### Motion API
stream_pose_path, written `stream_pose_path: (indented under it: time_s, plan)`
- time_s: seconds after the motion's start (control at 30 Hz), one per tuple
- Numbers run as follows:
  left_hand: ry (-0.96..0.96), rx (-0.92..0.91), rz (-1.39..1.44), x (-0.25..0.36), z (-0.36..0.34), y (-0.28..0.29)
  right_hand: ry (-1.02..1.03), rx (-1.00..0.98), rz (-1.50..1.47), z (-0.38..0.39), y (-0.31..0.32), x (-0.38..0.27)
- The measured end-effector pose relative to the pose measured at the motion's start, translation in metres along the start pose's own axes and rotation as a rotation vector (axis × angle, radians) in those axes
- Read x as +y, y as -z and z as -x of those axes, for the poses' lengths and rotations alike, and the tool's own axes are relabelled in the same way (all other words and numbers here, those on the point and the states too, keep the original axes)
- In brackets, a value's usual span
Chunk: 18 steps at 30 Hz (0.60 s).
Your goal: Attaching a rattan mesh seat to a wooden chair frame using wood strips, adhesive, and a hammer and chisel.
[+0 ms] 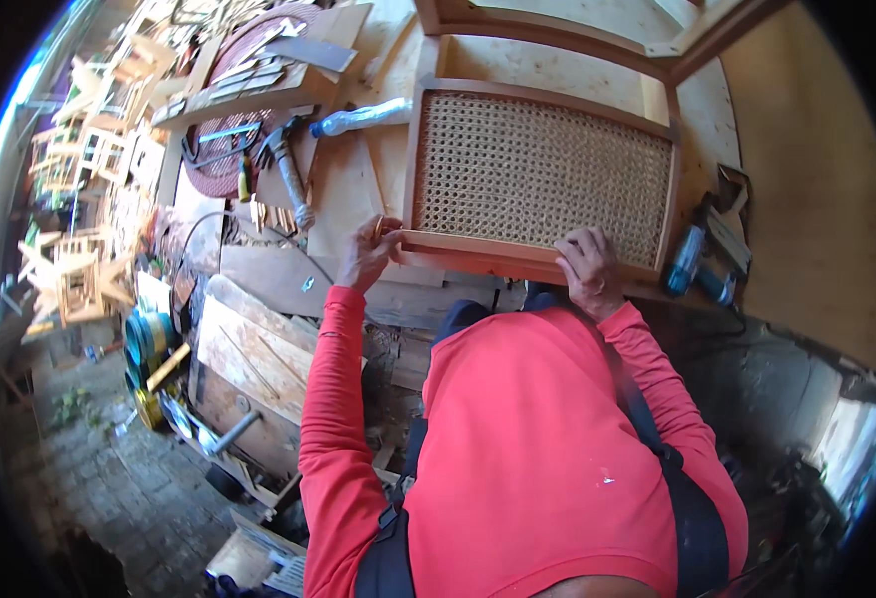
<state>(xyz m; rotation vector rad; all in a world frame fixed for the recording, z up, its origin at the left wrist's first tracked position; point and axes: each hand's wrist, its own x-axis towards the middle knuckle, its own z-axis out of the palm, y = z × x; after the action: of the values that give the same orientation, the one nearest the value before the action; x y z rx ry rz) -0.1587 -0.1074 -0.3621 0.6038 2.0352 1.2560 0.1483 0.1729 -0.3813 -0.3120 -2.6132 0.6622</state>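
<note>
A wooden chair frame (672, 184) lies on the workbench in front of me, with a woven cane panel (533, 164) set in it. Along the panel's near edge runs a narrow, lighter wooden strip (478, 247). My left hand (366, 253) is closed at the left end of this strip, thumb and fingertips pinched together. Toward the right end of the same edge, my right hand (589, 271) curls its fingers over the near rail, its thumb on the side facing me. The palm side of both hands is hidden.
Left of the frame lie a hammer (287, 169), a hacksaw (221, 148), a screwdriver (245, 177) and a plastic bottle (363, 117). A blue power tool (687, 259) rests at the right. Wood offcuts (259, 75) are piled far left; wooden chair frames (79, 274) stand beyond.
</note>
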Motion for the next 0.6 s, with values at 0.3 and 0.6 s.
stream_pose_path:
  time_s: [0.3,0.6]
  plan:
    - [-0.1,-0.194,0.029,-0.011,-0.02,0.007,-0.144,0.15,0.131,0.019,-0.011,-0.016]
    - [-0.052,-0.26,-0.031,-0.04,-0.034,0.038,-0.267,0.26,0.175,0.013,-0.034,-0.033]
